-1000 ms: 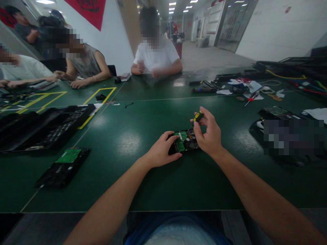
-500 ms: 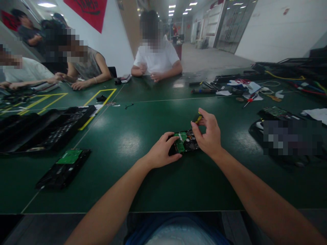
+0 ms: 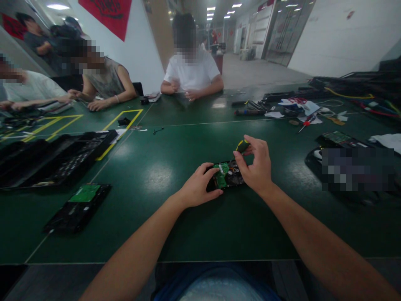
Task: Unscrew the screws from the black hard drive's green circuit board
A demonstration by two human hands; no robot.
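1. From my remote seat I watch the hard drive [image 3: 232,179] lying on the green bench [image 3: 219,238], its circuit board [image 3: 222,180] facing up, in the middle of my view.
2. My left hand [image 3: 198,184] is clamped on the drive's left end, thumb along the near edge and fingers reaching over the board.
3. My right hand [image 3: 259,165] is closed on a yellow-and-black screwdriver [image 3: 242,146], pinching its handle between thumb and fingers above the drive's right end. I cannot make out where the tip sits.
4. Well apart to the left, I have a second drive [image 3: 77,208] lying with its green board showing, and beyond it a long black casing [image 3: 59,161].
5. A short black cable [image 3: 158,130] lies beyond the drive, towards the far side.
6. On the right I see a red-handled screwdriver [image 3: 306,123] beside crumpled pale wrappings [image 3: 308,106].
7. Across from me sits a person in a white shirt [image 3: 194,71], both forearms at the bench; I find that person's hands blurred.
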